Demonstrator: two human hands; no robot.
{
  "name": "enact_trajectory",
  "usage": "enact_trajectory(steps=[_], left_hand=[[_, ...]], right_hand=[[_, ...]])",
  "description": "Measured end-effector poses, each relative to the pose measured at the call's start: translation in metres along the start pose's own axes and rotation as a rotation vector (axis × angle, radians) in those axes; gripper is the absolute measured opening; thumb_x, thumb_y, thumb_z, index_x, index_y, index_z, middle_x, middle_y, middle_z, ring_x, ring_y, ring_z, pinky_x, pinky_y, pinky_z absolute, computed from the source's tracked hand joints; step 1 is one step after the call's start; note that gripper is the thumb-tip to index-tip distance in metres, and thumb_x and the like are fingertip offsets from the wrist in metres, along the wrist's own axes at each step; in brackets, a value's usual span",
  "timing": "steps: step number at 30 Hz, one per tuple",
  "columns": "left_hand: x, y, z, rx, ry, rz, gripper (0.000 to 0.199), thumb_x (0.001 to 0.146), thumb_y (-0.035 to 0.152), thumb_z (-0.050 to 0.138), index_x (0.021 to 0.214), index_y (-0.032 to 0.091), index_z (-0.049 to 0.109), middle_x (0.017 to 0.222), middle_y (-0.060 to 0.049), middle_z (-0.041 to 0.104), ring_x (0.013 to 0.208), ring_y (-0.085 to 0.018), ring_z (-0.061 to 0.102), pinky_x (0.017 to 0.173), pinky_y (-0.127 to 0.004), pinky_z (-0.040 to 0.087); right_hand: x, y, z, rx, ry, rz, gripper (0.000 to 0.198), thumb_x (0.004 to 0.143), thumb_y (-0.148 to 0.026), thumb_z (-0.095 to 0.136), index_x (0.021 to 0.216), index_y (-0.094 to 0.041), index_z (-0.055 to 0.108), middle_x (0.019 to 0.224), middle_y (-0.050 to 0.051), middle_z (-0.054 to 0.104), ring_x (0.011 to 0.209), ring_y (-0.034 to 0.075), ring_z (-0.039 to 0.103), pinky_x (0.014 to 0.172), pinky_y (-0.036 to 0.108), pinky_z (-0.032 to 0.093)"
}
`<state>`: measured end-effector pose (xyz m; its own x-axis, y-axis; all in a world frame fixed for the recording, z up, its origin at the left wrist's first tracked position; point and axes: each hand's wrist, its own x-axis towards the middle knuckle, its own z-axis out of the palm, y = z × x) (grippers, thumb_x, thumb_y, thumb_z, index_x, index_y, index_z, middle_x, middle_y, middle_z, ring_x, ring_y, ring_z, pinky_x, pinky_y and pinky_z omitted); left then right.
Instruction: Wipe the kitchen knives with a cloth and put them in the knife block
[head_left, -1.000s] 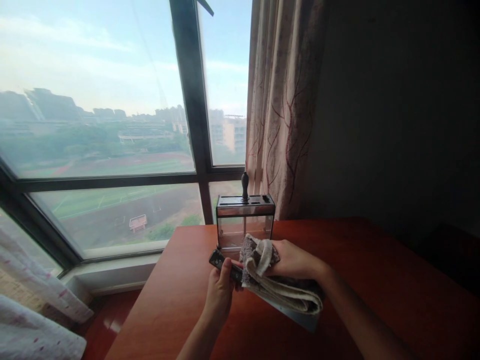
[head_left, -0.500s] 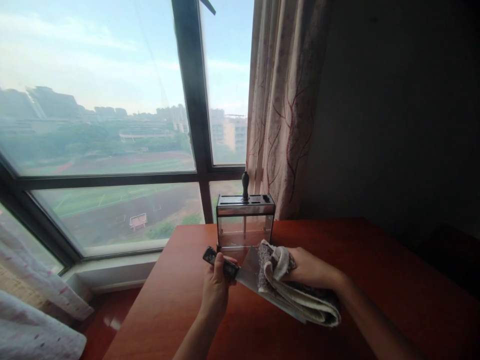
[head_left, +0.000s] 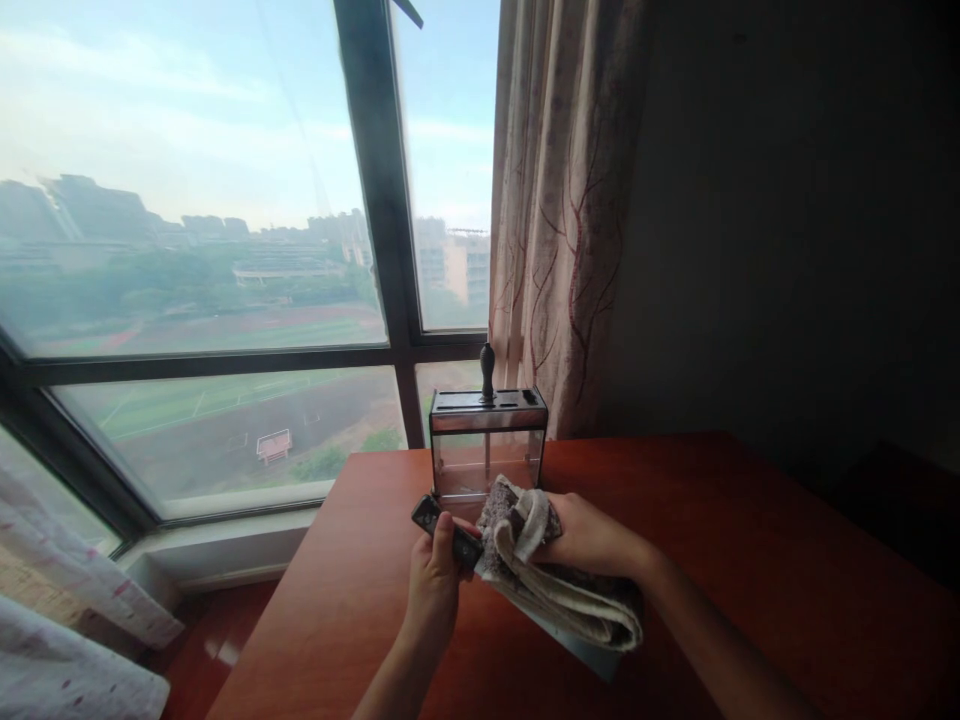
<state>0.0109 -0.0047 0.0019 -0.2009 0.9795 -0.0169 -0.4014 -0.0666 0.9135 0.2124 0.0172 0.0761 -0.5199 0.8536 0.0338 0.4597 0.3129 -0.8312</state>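
Note:
My left hand (head_left: 437, 570) is closed round the black handle of a cleaver (head_left: 596, 655), whose broad blade points down to the right. Folded over that blade is a grey and cream towel (head_left: 577, 595), gripped by my right hand (head_left: 585, 535) close to the handle end. Most of the blade is hidden under the cloth; only its lower edge and far corner show. Behind my hands a clear-sided knife block (head_left: 489, 412) stands upright on the table, with one dark-handled tool (head_left: 487, 372) in a slot of its top.
The red-brown wooden table (head_left: 315, 610) spreads under my hands. Past its left and far edges is a large window with dark frames (head_left: 225, 365). A patterned curtain (head_left: 562, 220) hangs behind the table, and another white curtain (head_left: 67, 650) is at the lower left.
My right hand and the towel have slid left along the blade towards the handle, covering the part near the handle. My left hand keeps its grip on the cleaver.

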Motion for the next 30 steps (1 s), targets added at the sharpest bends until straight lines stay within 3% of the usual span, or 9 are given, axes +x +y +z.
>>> enact_trajectory(steps=[8,11,17,21,30], left_hand=[[0.008,0.010,-0.006,-0.089,0.090,-0.031,0.048,0.074,0.060,0.061,0.065,0.013,0.064,0.050,0.002,0.053,0.043,-0.007,0.041,0.040,-0.018,0.031],[0.008,0.009,-0.007,-0.118,0.012,-0.088,0.046,0.075,0.059,0.061,0.067,0.014,0.063,0.049,0.003,0.051,0.042,-0.007,0.042,0.040,-0.018,0.031],[0.006,0.003,-0.012,-0.056,-0.298,-0.273,0.047,0.076,0.063,0.057,0.067,0.017,0.057,0.044,0.002,0.051,0.035,-0.009,0.045,0.035,-0.019,0.027],[0.005,0.003,-0.011,0.072,-0.321,-0.304,0.049,0.081,0.061,0.050,0.059,0.017,0.051,0.037,0.001,0.048,0.029,-0.008,0.037,0.032,-0.018,0.022],[0.003,0.000,-0.012,0.022,-0.263,-0.320,0.044,0.081,0.060,0.049,0.068,0.018,0.053,0.042,-0.001,0.057,0.033,-0.010,0.047,0.037,-0.018,0.029]], right_hand=[[-0.016,0.015,-0.012,0.055,-0.059,0.013,0.035,0.066,-0.032,0.074,0.098,-0.018,0.067,0.095,0.001,0.072,0.088,0.024,0.064,0.073,0.027,0.049],[-0.020,0.017,-0.018,0.044,-0.048,-0.004,0.034,0.067,-0.033,0.073,0.096,-0.017,0.067,0.093,0.001,0.072,0.085,0.023,0.064,0.070,0.026,0.049],[-0.020,0.014,-0.034,-0.078,-0.007,-0.013,0.030,0.066,-0.034,0.074,0.091,-0.017,0.068,0.089,0.001,0.073,0.083,0.023,0.065,0.067,0.025,0.047],[-0.018,0.013,-0.041,-0.177,0.022,-0.005,0.030,0.068,-0.037,0.072,0.089,-0.016,0.069,0.087,0.002,0.073,0.081,0.023,0.065,0.065,0.024,0.045],[-0.002,-0.007,-0.034,-0.352,0.064,0.013,0.032,0.065,-0.039,0.074,0.090,-0.021,0.068,0.087,0.003,0.073,0.077,0.022,0.065,0.065,0.024,0.042]])
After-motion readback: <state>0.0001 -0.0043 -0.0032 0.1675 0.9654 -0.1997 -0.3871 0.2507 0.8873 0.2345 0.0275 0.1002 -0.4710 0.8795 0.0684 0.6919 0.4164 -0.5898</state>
